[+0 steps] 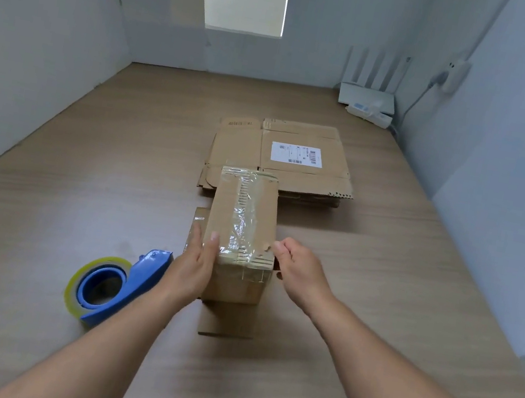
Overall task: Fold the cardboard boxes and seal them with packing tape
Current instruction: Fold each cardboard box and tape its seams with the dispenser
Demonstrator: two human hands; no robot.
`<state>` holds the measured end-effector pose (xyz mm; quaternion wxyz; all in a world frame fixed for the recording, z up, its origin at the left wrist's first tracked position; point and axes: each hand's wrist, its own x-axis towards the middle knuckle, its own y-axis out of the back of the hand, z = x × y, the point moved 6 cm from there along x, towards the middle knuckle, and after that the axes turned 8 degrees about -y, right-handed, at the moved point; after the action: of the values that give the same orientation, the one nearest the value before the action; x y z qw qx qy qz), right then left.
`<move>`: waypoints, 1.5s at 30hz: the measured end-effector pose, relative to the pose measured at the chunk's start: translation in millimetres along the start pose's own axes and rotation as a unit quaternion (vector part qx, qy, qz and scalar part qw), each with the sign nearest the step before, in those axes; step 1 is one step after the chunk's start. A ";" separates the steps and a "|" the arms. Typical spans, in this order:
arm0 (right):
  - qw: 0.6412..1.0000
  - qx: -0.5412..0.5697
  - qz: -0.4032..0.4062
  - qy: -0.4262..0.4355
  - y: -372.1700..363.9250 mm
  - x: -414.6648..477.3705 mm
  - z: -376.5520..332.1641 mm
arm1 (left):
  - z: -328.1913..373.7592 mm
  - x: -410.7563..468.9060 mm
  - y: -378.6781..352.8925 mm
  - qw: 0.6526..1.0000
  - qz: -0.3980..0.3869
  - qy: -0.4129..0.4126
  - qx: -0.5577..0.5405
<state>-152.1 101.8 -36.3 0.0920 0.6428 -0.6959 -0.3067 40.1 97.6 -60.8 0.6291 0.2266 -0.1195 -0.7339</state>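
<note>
A small folded cardboard box (244,216) stands in the middle of the wooden table, its top seam covered with clear packing tape. My left hand (194,267) lies flat against the box's left side, fingers straight. My right hand (294,268) is at the box's right near corner with fingers curled against its edge. A blue tape dispenser (110,288) with a clear tape roll lies on the table left of my left forearm. Open flaps (226,321) stick out from under the box at its near and left sides.
A stack of flattened cardboard boxes (281,158) with a white label lies just behind the folded box. A white router and power strip (367,103) sit at the far right corner. Pale walls enclose the table (63,200) on three sides.
</note>
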 end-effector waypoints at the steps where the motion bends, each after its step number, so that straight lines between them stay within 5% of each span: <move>1: 0.998 -0.057 -0.026 0.011 0.2 1.4 -3.0 | 2.2 -1.1 0.4 0.999 -0.023 -0.015 0.035; 5: 0.925 -0.372 -0.004 0.077 -4.3 7.9 -16.1 | 6.5 4.1 6.5 0.951 -0.088 -0.071 0.287; 9: 0.878 -0.444 0.001 0.179 -5.4 8.7 -22.2 | 12.0 14.0 13.8 0.876 -0.120 -0.132 0.448; 16: 0.831 -0.492 -0.075 0.248 -1.8 9.7 -12.1 | 14.8 24.3 22.2 0.844 -0.261 -0.162 0.439; 27: 0.789 -0.515 -0.059 0.331 7.4 8.6 -33.6 | 20.0 25.0 40.7 0.833 -0.303 -0.154 0.437; 36: 0.814 -0.483 -0.050 0.320 0.9 3.9 -26.9 | 26.3 32.7 42.2 0.804 -0.290 -0.195 0.481; 41: 0.842 -0.443 0.003 0.308 -3.8 -3.1 -30.3 | 22.4 29.2 40.6 0.835 -0.220 -0.193 0.465; 45: 0.851 -0.421 -0.004 0.312 -7.0 -7.2 -28.3 | 21.1 24.1 41.1 0.861 -0.252 -0.150 0.416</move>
<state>-130.3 100.0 -15.7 0.5651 0.6073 -0.4319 -0.3539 63.1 64.3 -27.9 0.2443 0.3767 -0.4452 -0.7747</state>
